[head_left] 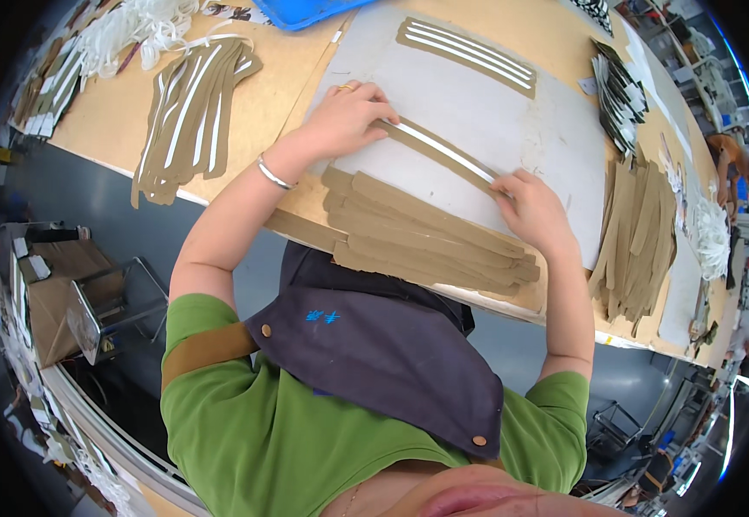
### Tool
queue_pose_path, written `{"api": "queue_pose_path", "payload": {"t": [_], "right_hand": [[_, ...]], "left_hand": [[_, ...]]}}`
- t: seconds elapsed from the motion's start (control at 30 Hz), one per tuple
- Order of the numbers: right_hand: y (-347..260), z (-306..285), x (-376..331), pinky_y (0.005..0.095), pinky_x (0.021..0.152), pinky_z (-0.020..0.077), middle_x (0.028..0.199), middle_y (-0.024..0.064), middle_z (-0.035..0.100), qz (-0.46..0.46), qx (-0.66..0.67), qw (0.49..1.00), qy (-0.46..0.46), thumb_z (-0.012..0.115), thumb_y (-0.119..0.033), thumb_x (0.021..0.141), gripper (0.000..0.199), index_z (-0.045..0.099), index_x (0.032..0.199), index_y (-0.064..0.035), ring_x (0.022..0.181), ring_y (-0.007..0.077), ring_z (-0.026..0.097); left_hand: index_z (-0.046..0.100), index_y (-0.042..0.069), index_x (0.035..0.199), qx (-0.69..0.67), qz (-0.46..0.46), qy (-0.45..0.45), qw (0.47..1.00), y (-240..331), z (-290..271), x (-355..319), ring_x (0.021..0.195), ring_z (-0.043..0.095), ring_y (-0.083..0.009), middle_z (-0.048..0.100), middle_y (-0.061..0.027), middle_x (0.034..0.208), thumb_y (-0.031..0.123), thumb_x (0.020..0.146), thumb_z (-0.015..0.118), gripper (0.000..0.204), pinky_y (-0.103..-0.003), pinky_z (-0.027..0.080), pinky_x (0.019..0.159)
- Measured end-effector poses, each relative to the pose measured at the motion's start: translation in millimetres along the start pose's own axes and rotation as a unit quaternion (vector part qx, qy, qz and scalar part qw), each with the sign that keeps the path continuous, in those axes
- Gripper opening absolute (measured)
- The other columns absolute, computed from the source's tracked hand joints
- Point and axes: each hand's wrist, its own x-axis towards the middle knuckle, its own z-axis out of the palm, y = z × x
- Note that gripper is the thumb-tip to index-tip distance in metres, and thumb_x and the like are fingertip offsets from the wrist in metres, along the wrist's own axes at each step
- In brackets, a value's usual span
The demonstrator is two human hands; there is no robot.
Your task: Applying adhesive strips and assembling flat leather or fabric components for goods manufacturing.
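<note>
A long khaki strip with a white band along its middle (446,153) lies slantwise on the pale grey board (366,65). At its far left end, my left hand (350,116) is closed, thumb and fingers pinching the strip. My right hand (530,205) pinches the near right end, thumb and forefinger on the white band's tip. Between my hands and the table's front edge lies a stack of plain khaki strips (426,233). Beyond the held strip, several khaki strips with white bands (468,53) lie side by side on the board.
Khaki strips with white bands (189,112) pile up at the left, beside white tape bundles (133,39). A blue tray (305,10) sits at the far edge. Plain khaki strips (637,241) and a dark bundle (617,95) lie at the right. A metal-framed stand (103,310) is on the floor, left.
</note>
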Motion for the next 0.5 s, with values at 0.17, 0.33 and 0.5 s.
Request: {"api": "queue_pose_path", "payload": {"t": [0.17, 0.33, 0.5], "right_hand": [[-14, -15, 17, 0.0376, 0.075, 0.0519, 0.092, 0.0115, 0.064, 0.001, 0.065, 0.997, -0.048, 0.067, -0.015, 0.085, 0.011, 0.069, 0.091, -0.0060, 0.085, 0.0290, 0.063], [-34, 40, 89, 0.0399, 0.074, 0.0510, 0.089, 0.0114, 0.065, -0.058, 0.165, 0.976, 0.133, 0.070, -0.020, 0.085, 0.016, 0.069, 0.091, -0.0055, 0.085, 0.0308, 0.063], [-42, 43, 114, 0.0386, 0.073, 0.0510, 0.086, 0.0111, 0.065, 0.005, 0.141, 0.990, -0.001, 0.074, -0.023, 0.082, 0.020, 0.069, 0.089, -0.0047, 0.081, 0.0276, 0.063]], "left_hand": [[0.069, 0.009, 0.102, -0.066, 0.011, -0.018, 0.998, 2, 5, 24, 0.096, 0.060, -0.0253, 0.061, -0.0083, 0.106, 0.014, 0.081, 0.073, 0.022, -0.036, 0.047, 0.088], [0.068, 0.005, 0.099, -0.121, -0.043, -0.079, 0.989, 4, 1, 37, 0.084, 0.061, -0.0234, 0.060, -0.0091, 0.097, 0.015, 0.078, 0.076, 0.024, -0.034, 0.049, 0.078], [0.069, 0.006, 0.096, -0.139, -0.047, -0.107, 0.983, -6, -1, 42, 0.081, 0.059, -0.0218, 0.059, -0.0067, 0.088, 0.015, 0.076, 0.078, 0.024, -0.033, 0.049, 0.074]]}}
